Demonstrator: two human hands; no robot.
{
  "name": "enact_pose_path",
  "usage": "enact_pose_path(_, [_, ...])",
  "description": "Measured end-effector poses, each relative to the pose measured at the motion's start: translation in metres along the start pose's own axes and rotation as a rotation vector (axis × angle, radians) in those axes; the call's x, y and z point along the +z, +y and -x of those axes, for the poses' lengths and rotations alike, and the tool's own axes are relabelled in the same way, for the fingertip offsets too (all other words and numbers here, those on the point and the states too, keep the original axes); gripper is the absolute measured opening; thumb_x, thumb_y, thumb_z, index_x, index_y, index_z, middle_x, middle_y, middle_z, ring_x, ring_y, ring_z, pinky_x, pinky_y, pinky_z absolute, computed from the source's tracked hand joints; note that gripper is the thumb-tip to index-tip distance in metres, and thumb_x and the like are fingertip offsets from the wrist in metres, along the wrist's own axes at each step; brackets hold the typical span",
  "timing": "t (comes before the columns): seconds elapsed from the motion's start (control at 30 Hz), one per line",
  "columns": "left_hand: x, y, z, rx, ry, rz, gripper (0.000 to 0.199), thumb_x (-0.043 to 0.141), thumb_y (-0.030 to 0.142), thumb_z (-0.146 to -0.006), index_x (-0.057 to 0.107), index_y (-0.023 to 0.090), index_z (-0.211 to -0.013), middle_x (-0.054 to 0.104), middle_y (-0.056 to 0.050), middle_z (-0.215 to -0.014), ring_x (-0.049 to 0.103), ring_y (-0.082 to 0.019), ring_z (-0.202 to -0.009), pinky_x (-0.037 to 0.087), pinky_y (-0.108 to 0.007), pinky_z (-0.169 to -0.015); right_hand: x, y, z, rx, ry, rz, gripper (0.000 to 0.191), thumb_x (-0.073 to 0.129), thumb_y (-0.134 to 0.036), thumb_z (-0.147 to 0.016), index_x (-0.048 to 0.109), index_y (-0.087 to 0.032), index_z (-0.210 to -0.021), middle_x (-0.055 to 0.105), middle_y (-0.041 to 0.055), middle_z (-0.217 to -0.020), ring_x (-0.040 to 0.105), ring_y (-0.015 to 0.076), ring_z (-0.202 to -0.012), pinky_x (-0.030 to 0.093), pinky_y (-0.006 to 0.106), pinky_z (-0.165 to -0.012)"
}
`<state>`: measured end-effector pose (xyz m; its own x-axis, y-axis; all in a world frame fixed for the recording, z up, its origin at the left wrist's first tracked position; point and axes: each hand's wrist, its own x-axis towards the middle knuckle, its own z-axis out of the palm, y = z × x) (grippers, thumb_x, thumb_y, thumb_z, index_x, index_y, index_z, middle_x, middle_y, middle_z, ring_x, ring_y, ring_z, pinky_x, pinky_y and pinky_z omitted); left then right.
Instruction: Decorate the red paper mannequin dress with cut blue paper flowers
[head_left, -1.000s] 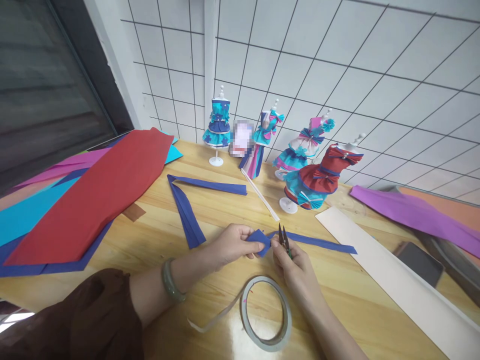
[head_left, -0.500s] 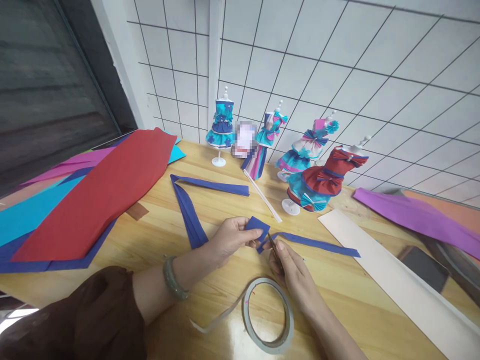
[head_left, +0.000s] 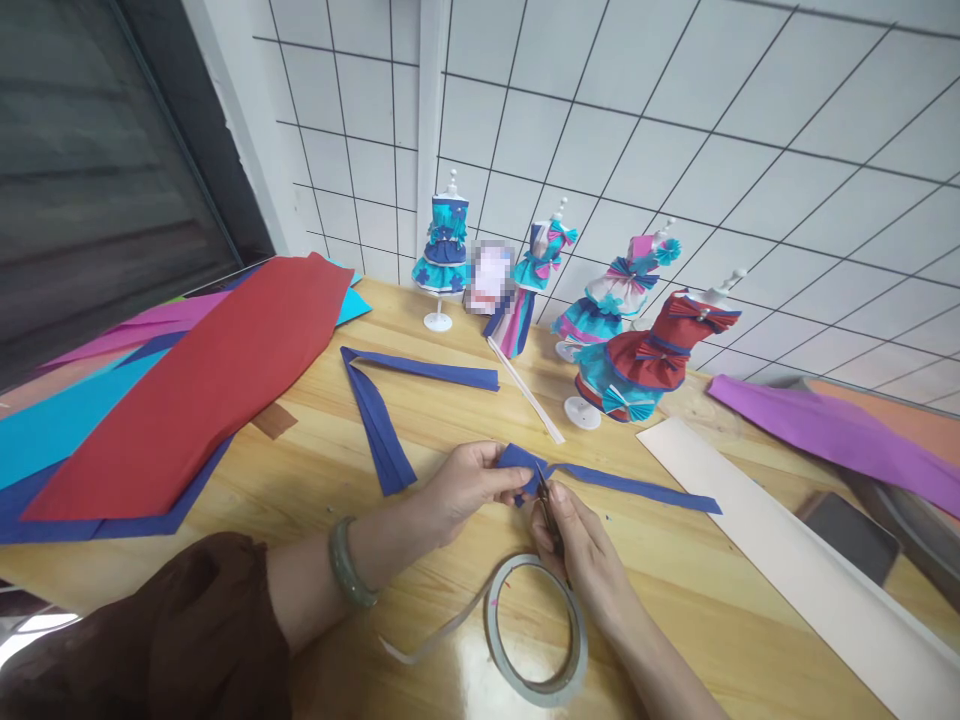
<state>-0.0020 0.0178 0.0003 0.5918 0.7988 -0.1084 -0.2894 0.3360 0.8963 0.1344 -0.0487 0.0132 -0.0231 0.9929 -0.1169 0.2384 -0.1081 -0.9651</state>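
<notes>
Between finger and thumb, my left hand pinches a small folded blue piece. My right hand is closed on small dark scissors, whose tips touch the right side of that piece. A narrow blue strip lies just right of it on the table. Below my hands is a roll of tape with a loose end trailing left. Two longer blue strips form a bent shape beyond my left hand.
Several dressed mini mannequins stand along the tiled wall. Stacked coloured sheets cover the left of the wooden table. On the right are a pale sheet, a dark phone-like object and a purple sheet.
The blue piece has shifted slightly right and tilted in my left hand, which moved a little with it. The scissors have turned more upright against the piece.
</notes>
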Motion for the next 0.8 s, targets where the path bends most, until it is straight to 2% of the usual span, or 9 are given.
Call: enact_pose_path(0.8, [-0.0021,-0.003,-0.0002,-0.051,0.006,-0.022,0.021,0.066,0.029,-0.068,0.065,0.012,-0.081,0.059,-0.003,-0.074,0.05,-0.01,-0.068,0.037,-0.024,-0.067,0.0002,0.0067,-0.002,0.024,-0.007,-0.058,0.041,0.031,-0.057,-0.086,0.036,-0.021,-0.066,0.027,-0.0063,-0.053,0.024,0.0096,-0.044,0.02,0.024,-0.041])
